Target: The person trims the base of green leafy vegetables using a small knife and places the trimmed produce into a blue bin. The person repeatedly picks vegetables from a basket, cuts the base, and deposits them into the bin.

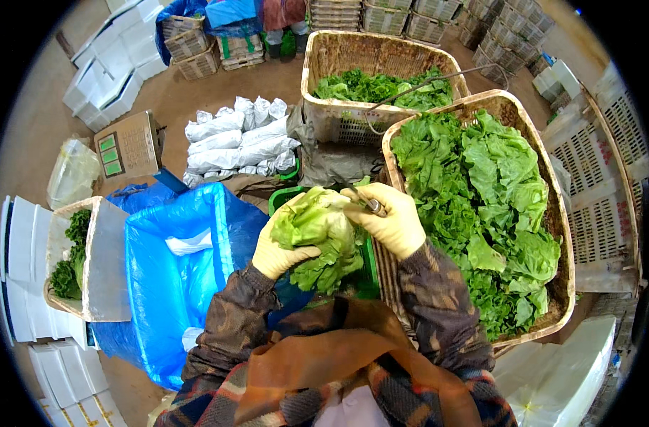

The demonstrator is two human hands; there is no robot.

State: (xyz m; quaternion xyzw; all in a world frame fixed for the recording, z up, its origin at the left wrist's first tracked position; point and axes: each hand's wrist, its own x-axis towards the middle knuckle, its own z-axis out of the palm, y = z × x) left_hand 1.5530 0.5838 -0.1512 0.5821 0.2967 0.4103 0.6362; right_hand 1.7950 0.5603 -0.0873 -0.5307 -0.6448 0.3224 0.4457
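Note:
My left hand (282,245), in a pale yellow glove, holds a head of leafy green lettuce (324,240) in front of me. My right hand (386,216), gloved the same way, grips a knife by its handle (376,206) and has its fingertips at the lettuce's upper right edge. The blade points up and left, partly hidden. Beneath the lettuce is a green plastic crate (371,272), mostly covered by the hands and leaves. At my right stands a large plastic basket (566,256) heaped with loose lettuce (484,213).
A crate lined with blue plastic (169,299) stands at my left, beside a smaller bin (108,261) with greens. Farther off are a digital scale (129,147), white-wrapped bundles (239,139), another lettuce basket (335,115) with a metal hook, foam boxes (111,80) and a person's legs (287,40).

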